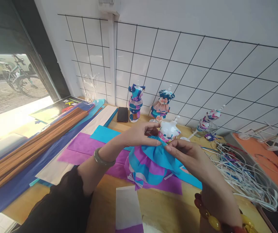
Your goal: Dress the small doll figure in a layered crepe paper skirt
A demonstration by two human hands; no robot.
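Closest to me, a white and purple paper strip (128,207) lies on the wooden table (105,207). Past it is the puffy skirt (151,170) of a little white dress doll (169,130). The doll is right in front of me, between my two hands. Its long way runs from the skirt near me up to the neck, which points away and a bit to the right. I cannot tell how much it really leans.

My right hand (187,153) pinches the blue paper (164,155) at the waist, finger and thumb close together. My left hand (141,134) holds it too, thumb on top and fingers bent behind; some fingertips are hidden. Both hands touch it, so neither is clearly nearer. White cords (248,181) lie off to the right. Farther back are a phone (122,114) and two dressed dolls (135,105), near the wall (194,55).
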